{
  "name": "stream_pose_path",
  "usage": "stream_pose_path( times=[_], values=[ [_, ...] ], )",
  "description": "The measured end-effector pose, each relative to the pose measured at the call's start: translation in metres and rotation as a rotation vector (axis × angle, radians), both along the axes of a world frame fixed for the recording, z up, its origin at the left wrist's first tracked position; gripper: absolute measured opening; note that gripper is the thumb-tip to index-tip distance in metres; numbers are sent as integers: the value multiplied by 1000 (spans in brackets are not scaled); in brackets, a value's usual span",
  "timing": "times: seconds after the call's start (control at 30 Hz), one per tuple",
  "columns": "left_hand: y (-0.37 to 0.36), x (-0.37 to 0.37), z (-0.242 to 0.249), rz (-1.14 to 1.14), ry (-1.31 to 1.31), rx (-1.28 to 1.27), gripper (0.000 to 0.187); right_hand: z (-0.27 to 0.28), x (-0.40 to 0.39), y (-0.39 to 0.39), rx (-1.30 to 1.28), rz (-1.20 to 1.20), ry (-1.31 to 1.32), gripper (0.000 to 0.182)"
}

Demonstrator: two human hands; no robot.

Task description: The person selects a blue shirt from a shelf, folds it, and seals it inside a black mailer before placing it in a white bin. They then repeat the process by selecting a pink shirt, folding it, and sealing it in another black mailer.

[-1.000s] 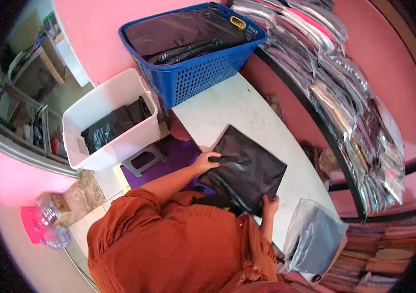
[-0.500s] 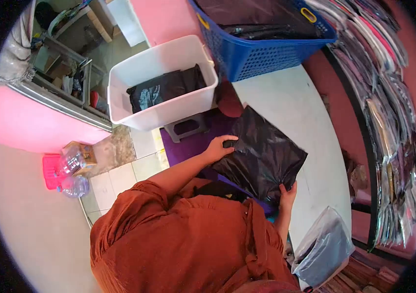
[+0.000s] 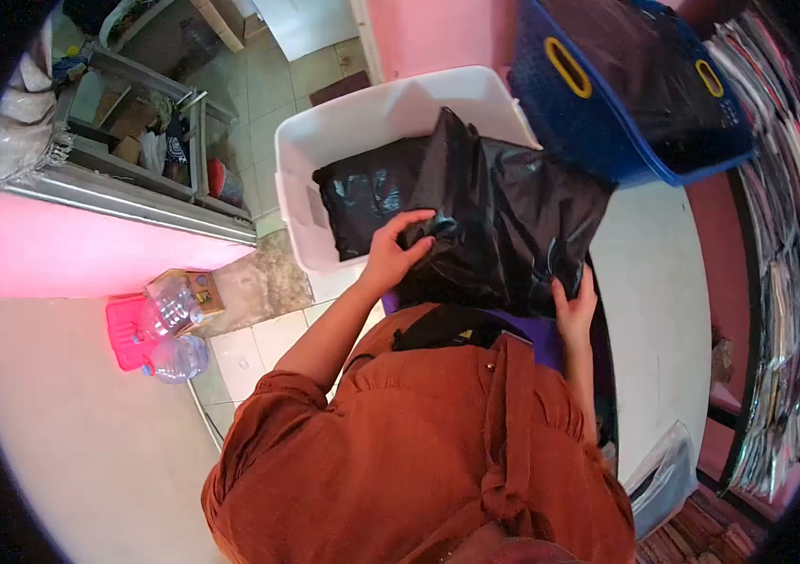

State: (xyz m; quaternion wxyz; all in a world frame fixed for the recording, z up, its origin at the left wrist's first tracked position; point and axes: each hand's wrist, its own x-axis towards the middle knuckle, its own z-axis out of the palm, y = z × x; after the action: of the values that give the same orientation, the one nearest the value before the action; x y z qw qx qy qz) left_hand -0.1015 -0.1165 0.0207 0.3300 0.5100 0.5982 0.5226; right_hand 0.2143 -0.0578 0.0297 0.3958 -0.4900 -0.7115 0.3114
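Note:
Between my hands is a black plastic package, creased and shiny, held in front of my body. My left hand pinches its left edge, and my right hand grips its lower right corner. The package overlaps the right side of a white plastic tub. Inside the tub, to the left, lies another black package. The fingers of both hands are partly hidden by the folds of plastic.
A blue basket with yellow handles holds more black packages at the upper right. Stacked garments in clear plastic fill a rack at right. A clear bag lies at lower right. Plastic bottles stand beside a pink basket at left.
Both hands have carried the black package from above the white table leftward and forward to the tub. The camera view has shifted, and the plastic now looks more crumpled.

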Motion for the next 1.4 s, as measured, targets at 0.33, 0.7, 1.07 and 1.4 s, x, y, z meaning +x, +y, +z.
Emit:
stream_pose_path(
  times=[0.33,0.7,1.07,1.4],
  values=[
    [17,-133,-66,300,-261,-81,40,-43,-173,120,-44,220,-82,47],
    [15,-158,-167,603,111,-356,41,-191,-239,174,-346,306,-308,64],
    [10,-167,-225,463,178,-874,62,-225,-231,166,-742,425,-704,83],
    [31,-155,-194,563,72,-1006,78,-224,-229,163,-668,411,-692,81]
  ],
)
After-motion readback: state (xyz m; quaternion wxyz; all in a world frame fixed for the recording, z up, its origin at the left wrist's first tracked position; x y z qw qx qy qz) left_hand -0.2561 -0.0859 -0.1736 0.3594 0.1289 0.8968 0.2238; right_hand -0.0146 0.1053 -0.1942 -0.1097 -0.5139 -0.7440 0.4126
